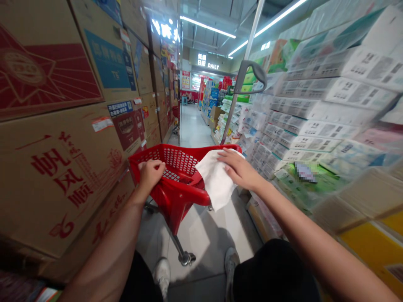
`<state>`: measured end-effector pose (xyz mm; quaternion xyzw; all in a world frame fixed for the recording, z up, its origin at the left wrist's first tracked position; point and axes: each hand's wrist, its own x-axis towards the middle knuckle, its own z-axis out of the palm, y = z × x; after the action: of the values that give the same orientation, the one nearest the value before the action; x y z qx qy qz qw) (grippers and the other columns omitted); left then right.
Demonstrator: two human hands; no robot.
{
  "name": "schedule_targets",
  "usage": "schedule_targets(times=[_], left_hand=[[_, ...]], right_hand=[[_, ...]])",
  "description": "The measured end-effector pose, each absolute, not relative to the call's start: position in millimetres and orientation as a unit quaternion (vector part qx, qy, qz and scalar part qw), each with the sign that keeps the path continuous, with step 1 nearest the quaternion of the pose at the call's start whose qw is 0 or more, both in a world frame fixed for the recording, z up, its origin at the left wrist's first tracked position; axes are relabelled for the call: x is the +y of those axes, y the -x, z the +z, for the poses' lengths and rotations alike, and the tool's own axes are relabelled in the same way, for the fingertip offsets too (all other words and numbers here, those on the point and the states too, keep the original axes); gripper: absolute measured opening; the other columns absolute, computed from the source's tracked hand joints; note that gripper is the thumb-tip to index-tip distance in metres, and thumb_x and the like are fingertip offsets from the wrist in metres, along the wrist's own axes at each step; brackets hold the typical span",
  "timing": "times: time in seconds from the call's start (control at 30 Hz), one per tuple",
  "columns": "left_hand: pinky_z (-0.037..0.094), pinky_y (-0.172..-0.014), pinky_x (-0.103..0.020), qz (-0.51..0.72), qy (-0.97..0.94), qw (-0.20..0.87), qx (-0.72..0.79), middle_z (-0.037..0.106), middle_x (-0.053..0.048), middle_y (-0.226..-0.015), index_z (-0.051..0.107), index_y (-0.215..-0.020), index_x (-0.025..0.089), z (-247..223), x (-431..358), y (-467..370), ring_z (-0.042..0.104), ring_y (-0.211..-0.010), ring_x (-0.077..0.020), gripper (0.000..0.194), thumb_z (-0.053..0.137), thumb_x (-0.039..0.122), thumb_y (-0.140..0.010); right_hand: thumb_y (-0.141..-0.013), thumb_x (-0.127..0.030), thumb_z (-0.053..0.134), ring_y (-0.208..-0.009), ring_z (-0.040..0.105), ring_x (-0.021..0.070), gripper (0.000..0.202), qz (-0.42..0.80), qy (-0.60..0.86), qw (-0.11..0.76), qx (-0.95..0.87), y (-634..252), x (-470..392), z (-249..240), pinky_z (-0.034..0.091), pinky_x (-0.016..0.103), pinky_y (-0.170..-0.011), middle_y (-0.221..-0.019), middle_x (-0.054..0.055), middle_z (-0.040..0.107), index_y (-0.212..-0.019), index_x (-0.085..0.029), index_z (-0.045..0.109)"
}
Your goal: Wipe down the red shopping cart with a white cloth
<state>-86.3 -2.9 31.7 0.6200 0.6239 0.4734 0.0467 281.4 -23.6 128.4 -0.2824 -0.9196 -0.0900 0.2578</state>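
Bright ceiling strip lights [208,27] overhead — right-hand shelves [330,109] motion-blurred, edges bowed by wide-angle distortion.

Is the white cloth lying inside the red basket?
No, the white cloth hangs over the red basket's right rim, under the right hand.

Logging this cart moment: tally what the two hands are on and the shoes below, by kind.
Red shopping basket: 1, left hand on its rim
White cloth: 1, under the right hand
Shoes: 2
Total: 4
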Motion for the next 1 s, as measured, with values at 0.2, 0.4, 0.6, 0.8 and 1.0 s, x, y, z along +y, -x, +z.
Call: schedule_targets(times=[0.2, 0.4, 0.6, 0.8, 1.0], left_hand=[[0.041, -0.074, -0.037, 0.380, -0.782, 0.036, 0.493, 0.069, -0.005, -0.074, 0.060, -0.064, 0.024, 84.6, -88.7, -22.0, 0.062, -0.076, -0.0205, 0.035, 0.043, 0.037, -0.091], [0.038, -0.074, -0.044, 0.362, -0.780, -0.015, 0.510, 0.065, -0.008, -0.066, 0.050, -0.058, 0.024, 87.7, -117.7, -50.5, 0.060, -0.070, -0.0214, 0.036, 0.043, 0.038, -0.091], [0.036, -0.072, -0.043, 0.370, -0.784, -0.017, 0.498, 0.059, -0.006, -0.057, 0.038, -0.052, 0.023, 83.1, -106.9, -31.8, 0.055, -0.062, -0.0192, 0.040, 0.038, 0.038, -0.089], [0.037, -0.069, -0.041, 0.411, -0.816, 0.047, 0.404, 0.050, -0.004, -0.055, 0.033, -0.054, 0.024, 76.1, -91.7, -0.5, 0.047, -0.057, -0.0177, 0.036, 0.028, 0.036, -0.088], [0.040, -0.073, -0.037, 0.454, -0.802, 0.073, 0.382, 0.053, -0.003, -0.062, 0.039, -0.059, 0.022, 76.6, -72.5, 19.7, 0.050, -0.065, -0.0170, 0.037, 0.031, 0.032, -0.093]], right_hand=[[-0.102, -0.033, 0.030, -0.124, 0.055, 0.0250, 0.041, -0.052, 0.299, 0.301, -0.904, -252.5, -38.2, 115.3, 0.039, 0.044, -0.107, -0.128, 0.007, 0.067, -0.116, -0.022, 0.067], [-0.100, -0.029, 0.034, -0.107, 0.057, 0.0252, 0.034, -0.064, 0.358, 0.290, -0.885, -239.9, -45.5, 127.0, 0.040, 0.039, -0.091, -0.109, 0.007, 0.070, -0.100, -0.021, 0.067], [-0.096, -0.029, 0.045, -0.101, 0.055, 0.0264, 0.024, -0.089, 0.408, 0.264, -0.870, -224.4, -59.4, 132.9, 0.039, 0.038, -0.082, -0.102, 0.008, 0.070, -0.094, -0.021, 0.068], [-0.095, -0.035, 0.050, -0.095, 0.054, 0.0275, 0.024, -0.124, 0.423, 0.263, -0.858, -215.4, -67.1, 131.2, 0.039, 0.040, -0.081, -0.093, 0.009, 0.069, -0.092, -0.021, 0.069], [-0.097, -0.042, 0.047, -0.100, 0.057, 0.0289, 0.032, -0.156, 0.417, 0.258, -0.857, -229.7, -66.0, 124.4, 0.039, 0.041, -0.089, -0.105, 0.011, 0.070, -0.111, -0.020, 0.067]])
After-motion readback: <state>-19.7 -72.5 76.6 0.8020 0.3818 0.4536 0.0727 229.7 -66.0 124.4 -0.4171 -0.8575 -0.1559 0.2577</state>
